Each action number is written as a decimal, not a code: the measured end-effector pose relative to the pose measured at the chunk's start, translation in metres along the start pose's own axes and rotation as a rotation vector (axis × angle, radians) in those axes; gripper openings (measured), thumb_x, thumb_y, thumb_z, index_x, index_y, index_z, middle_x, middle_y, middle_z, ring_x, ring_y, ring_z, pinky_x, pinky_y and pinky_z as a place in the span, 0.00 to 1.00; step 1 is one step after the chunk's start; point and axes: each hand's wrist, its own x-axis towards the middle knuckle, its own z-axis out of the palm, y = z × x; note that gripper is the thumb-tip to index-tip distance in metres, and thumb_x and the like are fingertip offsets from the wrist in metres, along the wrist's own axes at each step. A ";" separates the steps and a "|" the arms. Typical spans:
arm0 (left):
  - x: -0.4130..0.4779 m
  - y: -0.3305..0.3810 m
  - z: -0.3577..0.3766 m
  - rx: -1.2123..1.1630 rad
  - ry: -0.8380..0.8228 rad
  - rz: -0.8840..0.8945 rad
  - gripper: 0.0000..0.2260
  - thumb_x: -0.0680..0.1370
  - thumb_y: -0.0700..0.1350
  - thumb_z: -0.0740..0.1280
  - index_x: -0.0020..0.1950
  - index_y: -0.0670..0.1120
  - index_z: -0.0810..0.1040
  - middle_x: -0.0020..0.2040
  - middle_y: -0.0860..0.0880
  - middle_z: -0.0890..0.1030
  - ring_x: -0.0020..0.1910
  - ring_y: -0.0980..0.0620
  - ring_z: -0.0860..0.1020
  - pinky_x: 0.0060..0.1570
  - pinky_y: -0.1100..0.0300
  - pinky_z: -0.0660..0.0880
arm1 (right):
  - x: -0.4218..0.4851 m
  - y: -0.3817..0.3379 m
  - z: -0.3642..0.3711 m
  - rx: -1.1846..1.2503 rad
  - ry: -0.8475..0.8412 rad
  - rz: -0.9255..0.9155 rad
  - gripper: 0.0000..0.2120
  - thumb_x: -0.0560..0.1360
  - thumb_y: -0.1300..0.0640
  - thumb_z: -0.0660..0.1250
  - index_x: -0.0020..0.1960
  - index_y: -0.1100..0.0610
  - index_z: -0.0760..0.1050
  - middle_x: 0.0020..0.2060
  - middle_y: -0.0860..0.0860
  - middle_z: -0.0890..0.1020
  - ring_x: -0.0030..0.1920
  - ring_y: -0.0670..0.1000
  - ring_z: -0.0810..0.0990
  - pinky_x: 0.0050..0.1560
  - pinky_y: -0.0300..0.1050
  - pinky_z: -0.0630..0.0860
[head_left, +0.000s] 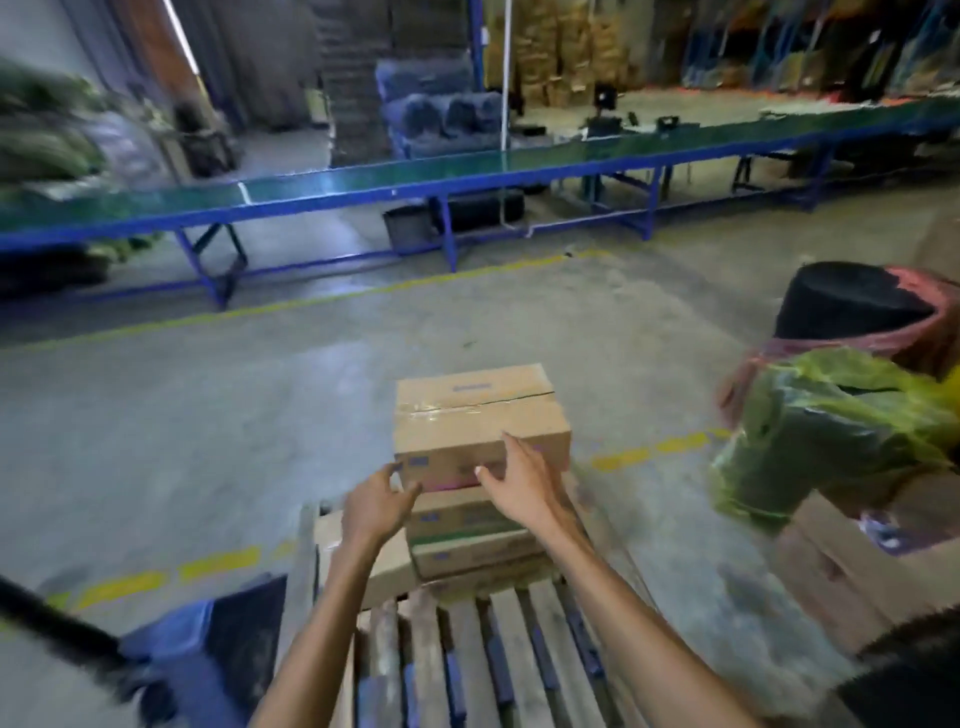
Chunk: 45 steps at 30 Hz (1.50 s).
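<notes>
A taped brown cardboard box (475, 415) sits on top of a stack of similar boxes (470, 540) at the far end of a wooden pallet (467, 660). My left hand (376, 506) reaches toward the top box's near left corner with fingers spread and lightly bent. My right hand (522, 480) is at the box's near face, fingers straight, tips near its top edge. Whether either hand touches the box is unclear. Another box (358, 551) lies low on the pallet's left side under my left forearm.
A long green conveyor belt (415, 174) on a blue frame crosses the background. A person in a green plastic cover (831, 431) bends over cartons (852, 561) at the right. Yellow dashed floor lines (171, 569) run past the pallet. A blue pallet jack part (208, 639) stands left.
</notes>
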 end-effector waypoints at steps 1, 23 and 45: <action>-0.002 -0.035 -0.017 -0.003 0.040 -0.038 0.23 0.79 0.53 0.69 0.74 0.49 0.75 0.67 0.41 0.80 0.67 0.41 0.77 0.61 0.53 0.73 | 0.000 -0.025 0.029 0.026 -0.066 -0.026 0.35 0.78 0.42 0.65 0.79 0.57 0.61 0.75 0.55 0.70 0.74 0.57 0.68 0.72 0.52 0.67; 0.166 -0.348 -0.057 -0.313 -0.045 -0.481 0.26 0.80 0.53 0.69 0.77 0.48 0.71 0.72 0.45 0.76 0.70 0.44 0.76 0.68 0.50 0.70 | 0.145 -0.146 0.387 0.133 -0.556 0.078 0.35 0.76 0.44 0.68 0.79 0.55 0.64 0.72 0.52 0.75 0.70 0.54 0.75 0.70 0.49 0.72; 0.560 -0.704 0.291 -0.539 -0.226 -0.935 0.42 0.70 0.74 0.68 0.79 0.57 0.64 0.73 0.52 0.75 0.69 0.47 0.75 0.69 0.47 0.72 | 0.416 0.088 0.855 0.203 -0.385 0.793 0.38 0.75 0.33 0.67 0.77 0.53 0.65 0.67 0.49 0.76 0.66 0.52 0.74 0.66 0.48 0.70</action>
